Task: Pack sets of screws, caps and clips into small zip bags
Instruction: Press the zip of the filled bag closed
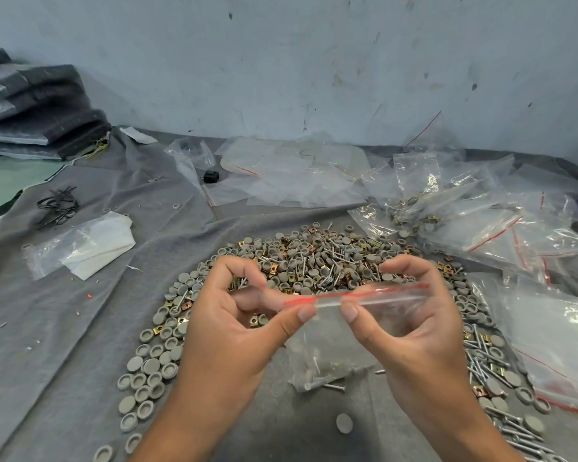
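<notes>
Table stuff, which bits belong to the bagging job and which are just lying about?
Job: zip bag pinched by left hand and right hand; caps, screws and clips pile; filled bags.
Lying about: black wires, white paper, dark folded stack.

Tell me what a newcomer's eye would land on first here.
First, the two hands at centre: the left hand and right hand each pinch the red-lined top of a small zip bag holding screws and caps. Behind them spreads a heap of grey caps, brass clips and screws, with filled bags piled at right.
</notes>
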Demonstrator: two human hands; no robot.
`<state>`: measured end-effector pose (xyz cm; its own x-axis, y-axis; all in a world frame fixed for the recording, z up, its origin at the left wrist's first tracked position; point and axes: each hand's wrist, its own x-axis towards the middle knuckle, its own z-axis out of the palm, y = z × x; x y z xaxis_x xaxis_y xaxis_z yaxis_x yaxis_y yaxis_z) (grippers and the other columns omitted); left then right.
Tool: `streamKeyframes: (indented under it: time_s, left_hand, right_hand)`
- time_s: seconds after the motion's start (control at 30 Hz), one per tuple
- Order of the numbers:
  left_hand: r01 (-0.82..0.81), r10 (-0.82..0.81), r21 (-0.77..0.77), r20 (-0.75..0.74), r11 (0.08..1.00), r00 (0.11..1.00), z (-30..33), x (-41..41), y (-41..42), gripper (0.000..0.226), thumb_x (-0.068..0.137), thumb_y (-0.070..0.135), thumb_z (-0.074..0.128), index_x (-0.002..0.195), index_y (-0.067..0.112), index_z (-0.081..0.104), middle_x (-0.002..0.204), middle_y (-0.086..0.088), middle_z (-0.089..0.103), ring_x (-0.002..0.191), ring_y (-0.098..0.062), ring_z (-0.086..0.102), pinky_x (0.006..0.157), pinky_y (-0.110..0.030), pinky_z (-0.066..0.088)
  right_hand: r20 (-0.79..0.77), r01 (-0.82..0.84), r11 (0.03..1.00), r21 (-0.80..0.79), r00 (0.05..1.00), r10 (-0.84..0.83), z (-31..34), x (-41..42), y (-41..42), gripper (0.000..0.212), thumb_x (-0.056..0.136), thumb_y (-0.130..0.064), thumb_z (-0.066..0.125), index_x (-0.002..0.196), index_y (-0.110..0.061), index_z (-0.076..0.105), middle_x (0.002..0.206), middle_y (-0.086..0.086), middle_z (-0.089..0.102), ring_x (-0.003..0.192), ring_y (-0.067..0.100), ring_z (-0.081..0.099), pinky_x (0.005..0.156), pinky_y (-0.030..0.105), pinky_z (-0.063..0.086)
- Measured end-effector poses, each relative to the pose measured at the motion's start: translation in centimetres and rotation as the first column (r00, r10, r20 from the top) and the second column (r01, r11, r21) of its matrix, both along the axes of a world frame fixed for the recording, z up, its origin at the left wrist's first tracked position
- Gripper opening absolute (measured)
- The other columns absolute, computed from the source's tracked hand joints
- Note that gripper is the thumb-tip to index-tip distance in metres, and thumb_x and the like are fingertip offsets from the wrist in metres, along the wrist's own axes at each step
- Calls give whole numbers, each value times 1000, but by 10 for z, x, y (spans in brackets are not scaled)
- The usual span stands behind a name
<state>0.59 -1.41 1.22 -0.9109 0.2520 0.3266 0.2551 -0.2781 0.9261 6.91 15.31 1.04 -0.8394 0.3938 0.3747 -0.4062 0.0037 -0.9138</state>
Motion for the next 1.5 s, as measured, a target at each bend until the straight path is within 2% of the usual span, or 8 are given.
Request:
streamKeyframes:
  time_s: [0.43, 0.73, 0.93, 1.0, 1.13, 1.3, 1.4, 1.5]
  left_hand:
    - [23, -23, 1, 21, 1000, 1000, 4, -4, -5, 48, 48, 50, 98, 72, 38, 57, 74, -11, 77, 67, -15, 75, 57, -17, 53]
    - [2, -1, -60, 7, 998, 1000, -3, -8, -7, 48, 57, 49, 94, 87, 40, 58, 83, -11, 78, 69, -14, 72, 61, -21, 54]
    - [-32, 30, -91, -27, 995, 999, -4, -11, -9, 49, 56, 48, 94, 79, 38, 51, 80, -10, 78, 77, -19, 76, 65, -22, 56]
    - [-44, 39, -125, -41, 991, 998, -7, -11, -7, 44, 65, 43, 87, 80, 38, 46, 86, -9, 78, 79, -18, 72, 69, -26, 56]
    - [-10, -1, -192, -61, 981, 998, -14, -9, -3, 30, 78, 41, 72, 82, 35, 43, 98, -3, 73, 89, -19, 67, 72, -26, 55]
    - [-21, -10, -229, -132, 973, 991, -10, -8, -4, 32, 78, 47, 76, 87, 41, 46, 97, 2, 76, 84, -17, 63, 77, -35, 49]
    - [-59, 43, -167, -95, 984, 995, -9, -11, -8, 38, 77, 51, 78, 99, 37, 52, 105, 2, 77, 90, -18, 67, 83, -43, 48]
    - [-156, 149, -102, -73, 982, 986, -8, -17, -11, 39, 81, 52, 70, 107, 30, 53, 114, 4, 75, 106, -11, 68, 90, -34, 44]
  right_hand:
    - [-3, -132, 979, -158, 991, 133, 6, -2, 9, 40, 73, -12, 89, 93, -35, 64, 80, 10, 75, 70, 14, 70, 64, 19, 55]
    - [94, -154, 986, 63, 985, 148, 11, 1, 20, 29, 78, -46, 82, 99, -31, 68, 97, 6, 76, 85, 14, 71, 71, 19, 55]
    - [78, -105, 991, 87, 992, 98, 14, 0, 38, 21, 73, -28, 86, 88, -25, 71, 79, -1, 73, 71, 5, 66, 61, 12, 50]
    - [71, -119, 987, 109, 991, 112, 13, 0, 36, 27, 73, -40, 87, 90, -28, 69, 80, -4, 71, 73, 6, 66, 63, 12, 50]
    - [134, -79, 906, 416, 991, 24, 17, 4, 32, 37, 76, -63, 75, 105, -43, 66, 96, -10, 73, 88, 7, 70, 72, 20, 55]
    - [86, -22, 672, 741, 994, -63, 38, 7, 32, 32, 76, -55, 80, 105, -46, 70, 94, -27, 72, 90, -1, 70, 80, 10, 48]
    - [172, -113, 752, 650, 985, 0, 58, -5, 30, 20, 70, -40, 80, 89, -37, 76, 83, -19, 75, 78, 1, 72, 72, 13, 53]
    - [219, -105, 854, 510, 976, -12, 82, -36, 40, 24, 74, -28, 81, 97, -28, 75, 78, -7, 75, 71, 5, 71, 62, 12, 52]
